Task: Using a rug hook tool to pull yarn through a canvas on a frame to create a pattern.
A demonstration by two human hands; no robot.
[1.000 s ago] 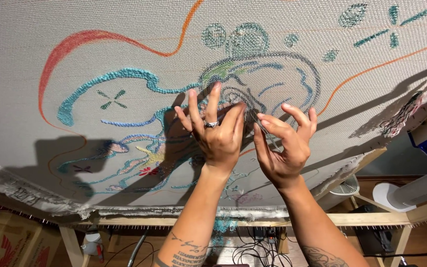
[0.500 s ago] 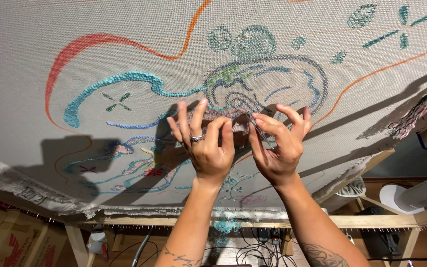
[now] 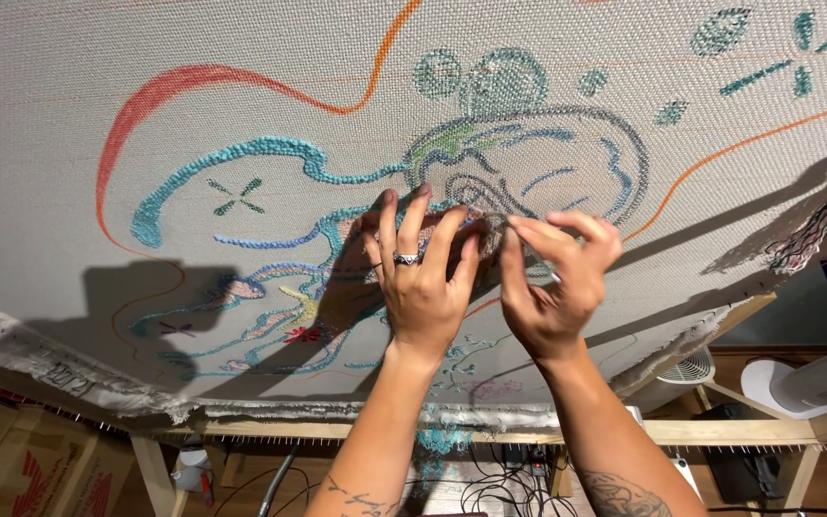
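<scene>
Going from left to right, the backing cloth [image 3: 78, 105] is stretching taut across a wooden frame [image 3: 270, 433], a coarse pale woven mesh with frayed edges hooked on rows of small tack points. A red drawn line [image 3: 160, 91] is looping over a raised turquoise yarn outline [image 3: 270, 151], bumpy and ropelike against the flat weave.

Compared with a second ago, both hands are sitting slightly higher on the cloth and closer together, so the work is narrowing onto one small spot near the middle of the design. The left hand [image 3: 420, 287], wearing a ring [image 3: 405, 258], is lying with fingers spread and pressed flat against the fabric, steadying it. The right hand [image 3: 552, 282] is curling its fingertips together, pinching at something fine at the grey looped patch [image 3: 490, 225] between the two hands; whether that is a thread or a loop of yarn is too small to tell.

Further right, an orange line [image 3: 729, 148] is sweeping upward, and loose mixed yarn ends [image 3: 811, 235] are hanging at the frame's edge above a white fan [image 3: 691, 369].
</scene>
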